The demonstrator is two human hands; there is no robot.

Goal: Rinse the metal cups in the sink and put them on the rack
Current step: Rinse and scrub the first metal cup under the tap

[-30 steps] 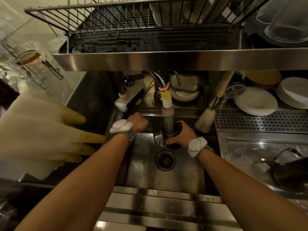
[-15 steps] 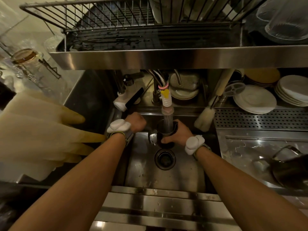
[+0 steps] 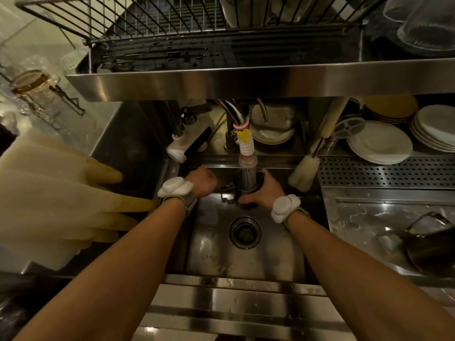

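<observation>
Under the running faucet (image 3: 247, 153), my right hand (image 3: 267, 190) grips a dark metal cup (image 3: 246, 193) upright over the sink (image 3: 246, 257). Water streams into the cup, and its handle points left. My left hand (image 3: 200, 183) is curled into a fist at the sink's back left corner, a little left of the cup; nothing shows in it. The wire rack (image 3: 147, 23) sits overhead on a steel shelf (image 3: 246, 80). A second dark metal cup (image 3: 433, 247) lies on the right drainboard.
The drain (image 3: 245, 232) lies below the cup. A bottle brush (image 3: 304, 169) leans at the sink's back right. Stacked white plates (image 3: 380, 142) stand behind a perforated tray (image 3: 384, 172). Rubber gloves (image 3: 56, 203) hang at the left. Upturned glasses (image 3: 428, 25) fill the rack's right end.
My right hand has lifted the cup a little closer to the faucet nozzle. My left hand has stayed at the sink's back left corner.
</observation>
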